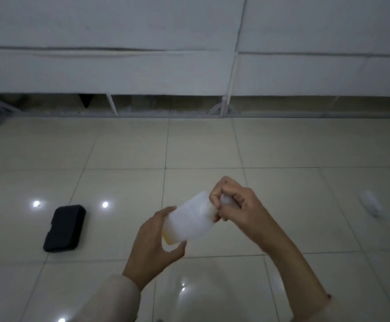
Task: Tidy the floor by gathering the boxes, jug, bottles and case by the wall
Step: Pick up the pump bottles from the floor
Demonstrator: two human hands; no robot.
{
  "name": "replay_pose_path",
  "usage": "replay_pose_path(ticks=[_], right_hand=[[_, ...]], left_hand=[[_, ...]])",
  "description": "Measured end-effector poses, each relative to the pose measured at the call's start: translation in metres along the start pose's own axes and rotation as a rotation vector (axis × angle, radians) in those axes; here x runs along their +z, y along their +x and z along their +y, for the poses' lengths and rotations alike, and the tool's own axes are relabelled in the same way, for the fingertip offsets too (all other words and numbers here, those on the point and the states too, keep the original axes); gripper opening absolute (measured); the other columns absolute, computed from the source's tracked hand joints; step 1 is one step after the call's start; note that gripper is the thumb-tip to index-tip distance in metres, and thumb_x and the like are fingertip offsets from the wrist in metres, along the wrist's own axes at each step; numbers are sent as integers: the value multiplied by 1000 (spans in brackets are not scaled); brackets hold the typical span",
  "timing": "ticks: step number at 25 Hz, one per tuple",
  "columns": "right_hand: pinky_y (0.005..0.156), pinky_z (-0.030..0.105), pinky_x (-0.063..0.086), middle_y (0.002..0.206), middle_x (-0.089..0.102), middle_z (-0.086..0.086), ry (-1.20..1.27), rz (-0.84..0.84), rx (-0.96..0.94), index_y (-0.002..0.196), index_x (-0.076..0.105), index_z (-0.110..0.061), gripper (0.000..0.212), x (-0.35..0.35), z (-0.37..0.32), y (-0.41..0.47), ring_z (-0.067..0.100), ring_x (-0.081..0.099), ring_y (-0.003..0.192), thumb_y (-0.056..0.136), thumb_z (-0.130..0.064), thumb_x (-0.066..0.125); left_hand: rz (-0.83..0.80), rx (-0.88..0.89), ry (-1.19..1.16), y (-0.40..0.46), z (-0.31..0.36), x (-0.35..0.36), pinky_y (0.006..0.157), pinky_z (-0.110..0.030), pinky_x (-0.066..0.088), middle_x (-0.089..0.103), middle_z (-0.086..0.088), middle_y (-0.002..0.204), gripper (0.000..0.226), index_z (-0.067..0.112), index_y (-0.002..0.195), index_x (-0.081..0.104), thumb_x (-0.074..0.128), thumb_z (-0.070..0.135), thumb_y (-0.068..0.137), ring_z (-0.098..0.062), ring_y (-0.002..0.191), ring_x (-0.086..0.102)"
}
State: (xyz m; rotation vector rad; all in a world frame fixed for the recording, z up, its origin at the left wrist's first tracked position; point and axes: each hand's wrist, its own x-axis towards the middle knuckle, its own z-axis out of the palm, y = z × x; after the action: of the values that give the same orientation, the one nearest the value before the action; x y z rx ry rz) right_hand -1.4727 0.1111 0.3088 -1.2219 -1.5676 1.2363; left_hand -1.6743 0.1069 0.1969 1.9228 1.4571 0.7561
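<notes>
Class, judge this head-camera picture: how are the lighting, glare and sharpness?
Head view: dim overall; lamp glare spots on the glossy floor tiles; the white bottle in both hands and the pale object at right are smeared; the black case is sharper.

The floor [124, 145] is made of glossy cream tiles with thin dark joints, and small white light spots [36, 204] reflect on it. Behind it stands a white covered frame [110, 66] on thin white bars [112, 104]. The room is dim.

No legible text is found anywhere; faint print is glimpsed on the white bottle [190, 219], but it is too blurred to be read.
</notes>
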Motion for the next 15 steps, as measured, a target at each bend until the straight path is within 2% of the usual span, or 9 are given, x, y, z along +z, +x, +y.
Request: replay_pose_path(ticks=[2,5,7,10,12,15], right_hand=[[59,20,43,75,45,-1,18,97,-55,58,52,-25,24,-43,-51,-37,7,48,62,66,-4,46],[61,24,43,74,45,-5,35,215,-118,60,52,-22,23,-101,-100,-99,5,47,59,69,-2,45],[63,24,47,74,46,-6,82,342,-129,63,53,-18,20,-137,-118,-152,8,45,58,75,-3,46],[70,24,52,81,52,-2,206,549,-120,82,60,-15,15,-182,-127,-224,11,52,67,80,-5,50],[78,26,53,94,56,1,243,672,-79,100,60,-17,23,-208,-124,-270,13,60,76,80,-8,53],[81,30,51,102,56,2,207,877,55,105,60,-22,24,-236,-103,-330,15,63,84,88,-8,51]], left_hand=[[71,176,50,11,70,-4,84,-17,41,49,17,111,65,32,122,39,60,48,62,-4,98,50],[88,314,19,19,161,15,80,-28,42,54,6,111,66,30,121,35,59,49,63,-7,97,49],[14,377,-28,20,216,41,77,-33,48,55,2,113,67,31,120,37,59,52,61,-14,98,53],[-117,459,-127,16,282,84,78,-42,50,50,8,111,68,28,119,40,61,53,60,-20,101,53],[-200,446,-240,11,321,114,77,-39,49,51,8,111,70,28,116,40,63,55,56,-20,101,53],[-337,379,-390,13,355,152,71,-24,45,53,3,112,78,26,116,41,64,58,48,-20,101,53]])
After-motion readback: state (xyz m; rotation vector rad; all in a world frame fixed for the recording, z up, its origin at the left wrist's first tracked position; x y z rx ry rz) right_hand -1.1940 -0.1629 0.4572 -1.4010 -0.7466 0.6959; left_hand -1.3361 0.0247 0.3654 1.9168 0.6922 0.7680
